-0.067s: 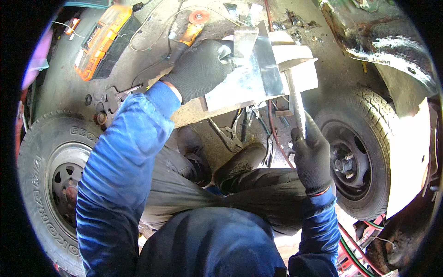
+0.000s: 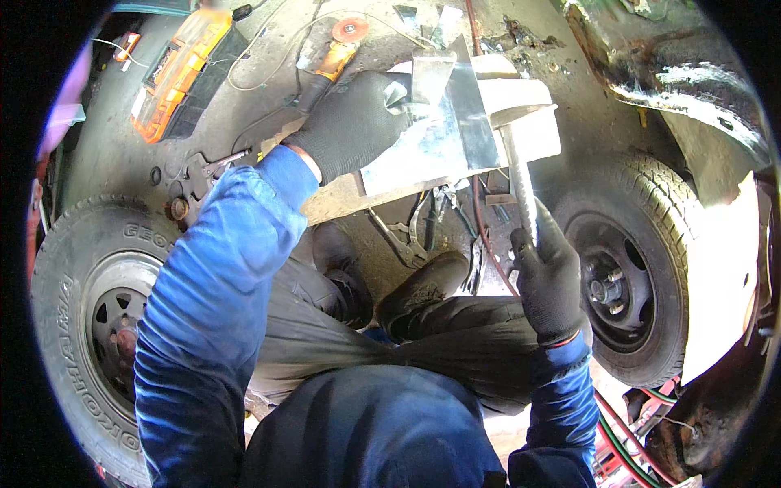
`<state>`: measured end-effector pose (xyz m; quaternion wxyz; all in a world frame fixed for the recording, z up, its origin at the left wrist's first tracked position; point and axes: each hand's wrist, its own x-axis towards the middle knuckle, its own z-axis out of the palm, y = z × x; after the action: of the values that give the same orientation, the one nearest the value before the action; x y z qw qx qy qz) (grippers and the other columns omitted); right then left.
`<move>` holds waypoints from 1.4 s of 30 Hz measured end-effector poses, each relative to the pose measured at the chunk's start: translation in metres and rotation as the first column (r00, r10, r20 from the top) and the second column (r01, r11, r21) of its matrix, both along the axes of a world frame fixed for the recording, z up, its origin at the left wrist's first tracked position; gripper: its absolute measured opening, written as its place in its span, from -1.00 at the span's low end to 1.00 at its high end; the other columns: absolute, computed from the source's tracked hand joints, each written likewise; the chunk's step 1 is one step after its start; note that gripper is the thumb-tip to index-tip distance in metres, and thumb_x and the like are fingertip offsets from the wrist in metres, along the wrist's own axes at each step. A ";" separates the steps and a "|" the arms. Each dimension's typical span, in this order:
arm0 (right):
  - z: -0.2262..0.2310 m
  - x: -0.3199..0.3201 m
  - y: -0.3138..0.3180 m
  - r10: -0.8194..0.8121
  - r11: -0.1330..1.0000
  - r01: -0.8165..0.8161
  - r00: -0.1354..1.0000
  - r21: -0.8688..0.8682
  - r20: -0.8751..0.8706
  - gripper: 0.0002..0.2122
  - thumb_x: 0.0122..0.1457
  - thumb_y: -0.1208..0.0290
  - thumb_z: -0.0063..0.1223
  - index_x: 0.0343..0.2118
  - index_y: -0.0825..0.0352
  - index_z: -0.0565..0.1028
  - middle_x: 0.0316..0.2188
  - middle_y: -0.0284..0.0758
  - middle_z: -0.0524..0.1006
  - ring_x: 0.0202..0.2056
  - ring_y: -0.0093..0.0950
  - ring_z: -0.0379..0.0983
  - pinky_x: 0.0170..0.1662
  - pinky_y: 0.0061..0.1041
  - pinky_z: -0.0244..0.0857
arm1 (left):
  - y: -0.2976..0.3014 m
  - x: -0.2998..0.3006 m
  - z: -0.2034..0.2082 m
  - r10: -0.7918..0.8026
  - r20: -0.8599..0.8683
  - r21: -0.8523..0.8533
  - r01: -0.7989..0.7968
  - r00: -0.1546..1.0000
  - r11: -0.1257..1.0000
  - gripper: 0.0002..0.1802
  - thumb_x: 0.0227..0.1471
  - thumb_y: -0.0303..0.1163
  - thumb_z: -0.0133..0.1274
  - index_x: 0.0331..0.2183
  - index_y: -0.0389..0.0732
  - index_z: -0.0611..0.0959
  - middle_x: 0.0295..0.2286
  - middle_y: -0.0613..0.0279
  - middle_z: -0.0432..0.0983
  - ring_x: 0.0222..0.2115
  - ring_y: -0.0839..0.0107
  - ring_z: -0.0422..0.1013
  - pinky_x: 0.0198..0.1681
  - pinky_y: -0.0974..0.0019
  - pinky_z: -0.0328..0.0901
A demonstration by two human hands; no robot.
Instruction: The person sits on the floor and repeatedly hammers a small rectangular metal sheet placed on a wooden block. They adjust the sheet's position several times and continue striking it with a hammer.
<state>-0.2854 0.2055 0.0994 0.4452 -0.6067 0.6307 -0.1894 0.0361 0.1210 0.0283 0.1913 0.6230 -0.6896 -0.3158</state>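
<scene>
Since the earlier frame, the hammer (image 2: 521, 179) had shifted very slightly leftward; the sheet (image 2: 415, 159) had stayed put. The knit-gloved right hand (image 2: 551, 281) was wrapped around the hammer's metal handle, which pointed forward, leaning left, its tapered head crosswise near the sheet's right side. The left hand (image 2: 358, 122) curled at the flat, shiny sheet, its grip unclear, above a wooden board (image 2: 335, 202).
</scene>
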 end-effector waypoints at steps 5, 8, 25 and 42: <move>0.000 0.003 0.014 -0.131 0.982 0.104 0.977 0.158 0.167 -0.53 0.45 0.55 0.08 0.39 0.49 0.37 0.22 -0.17 0.58 0.22 -0.49 0.47 0.26 -0.51 0.33 | -0.001 -0.005 -0.005 0.009 -0.023 -0.106 -0.011 1.000 0.994 -0.69 0.26 -0.22 0.16 -0.24 -0.32 0.69 -0.40 -0.10 0.64 -0.34 -0.06 0.59 -0.22 0.00 0.45; 0.002 0.004 0.021 -0.108 0.985 0.087 0.984 0.146 0.141 -0.52 0.45 0.57 0.08 0.40 0.48 0.35 0.22 -0.20 0.57 0.21 -0.51 0.47 0.24 -0.53 0.35 | 0.001 -0.005 -0.005 -0.043 -0.055 -0.182 0.032 0.998 0.983 -0.66 0.28 -0.19 0.15 -0.31 -0.32 0.68 -0.42 -0.11 0.60 -0.35 -0.07 0.55 -0.22 -0.04 0.42; 0.030 -0.008 0.024 -0.111 0.994 0.111 0.994 0.013 -0.022 -0.53 0.43 0.52 0.13 0.36 0.46 0.41 0.16 -0.15 0.63 0.14 -0.52 0.51 0.19 -0.51 0.38 | -0.009 -0.012 0.000 -0.131 0.002 -0.007 0.131 0.991 0.991 -0.72 0.25 -0.28 0.09 -0.19 -0.31 0.71 -0.26 -0.17 0.64 -0.19 -0.13 0.56 -0.05 -0.07 0.43; 0.093 0.011 0.015 0.083 0.915 -0.197 0.946 -0.351 -0.314 -0.51 0.44 0.50 0.09 0.38 0.49 0.37 0.08 -0.02 0.66 0.08 -0.40 0.60 0.12 -0.41 0.46 | -0.003 -0.035 0.018 -0.121 0.096 -0.104 0.131 0.988 0.986 -0.64 0.30 -0.26 0.00 -0.04 -0.27 0.71 -0.23 -0.19 0.65 -0.14 -0.08 0.60 0.02 -0.04 0.45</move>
<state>-0.2748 0.2209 0.1926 0.2343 -0.7464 0.5955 -0.1826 0.0014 0.1182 0.0464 0.1739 0.5802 -0.7518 -0.2606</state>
